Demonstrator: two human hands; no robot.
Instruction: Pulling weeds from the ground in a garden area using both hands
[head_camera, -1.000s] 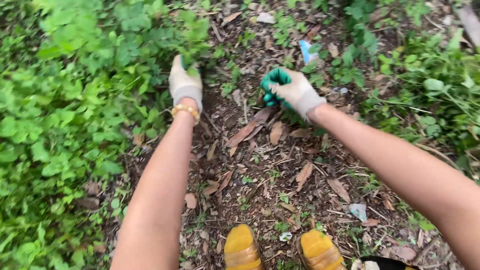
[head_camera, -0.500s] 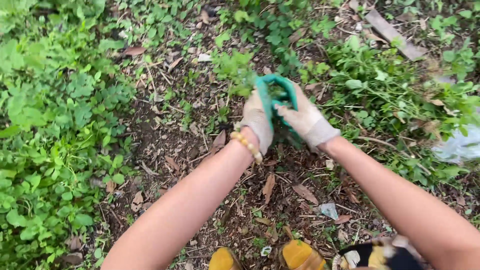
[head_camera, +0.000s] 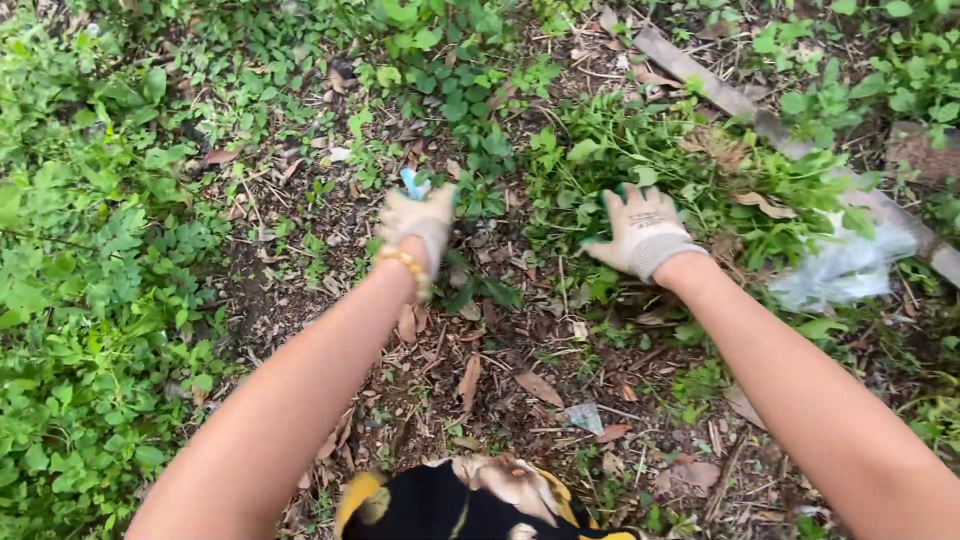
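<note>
Knitted gloves, dry litter and soft foliage over bare earth

Both the left hand (head_camera: 418, 222) and the right hand (head_camera: 643, 232) wore pale knitted cloth gloves, matt and slightly fuzzy, with a green rubbery coating at the fingers (head_camera: 412, 184). A bracelet (head_camera: 403, 262) of smooth, glossy yellow beads circled the left wrist. The ground (head_camera: 300, 270) was crumbly dark soil under brittle, papery brown leaves (head_camera: 538, 387). The weeds (head_camera: 640, 140) looked soft and matt. A crinkled plastic bag (head_camera: 843, 270) showed a thin, translucent sheen; the plank (head_camera: 700, 80) was rough, weathered wood.
</note>
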